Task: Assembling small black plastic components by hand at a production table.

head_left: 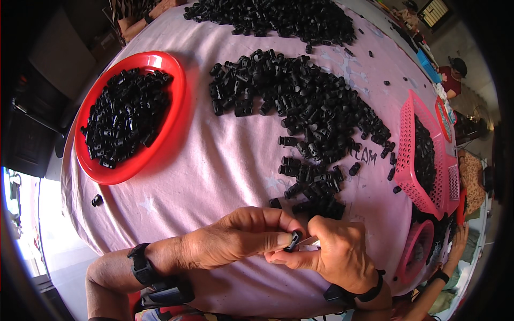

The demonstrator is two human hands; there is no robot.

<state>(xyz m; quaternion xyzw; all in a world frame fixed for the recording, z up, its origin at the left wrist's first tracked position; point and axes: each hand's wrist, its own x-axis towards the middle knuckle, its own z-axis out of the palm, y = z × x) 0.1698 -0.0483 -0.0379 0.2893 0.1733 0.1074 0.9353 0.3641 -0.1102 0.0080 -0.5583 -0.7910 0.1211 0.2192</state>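
Note:
Between its thumb and fingers, my left hand [230,241] pinches a small black plastic cord lock [292,242]. Close against it, my right hand [342,254] is closed around a thin, pale, blade-like tool [309,246] whose tip points toward the piece; the rest is hidden by the fingers. Just beyond both hands spreads a long loose heap of similar black cord locks [310,112]. To the left, a red round plate [179,101] carries a mound of small black pieces [128,115]. A single black piece [97,200] lies below the plate.
A pink cloth [214,171] covers the table. Another black heap [273,18] lies at the far side. On the right stand a pink perforated basket [412,176] of black pieces and a pink bowl [404,262]. Another person's arm [455,249] reaches in at the right.

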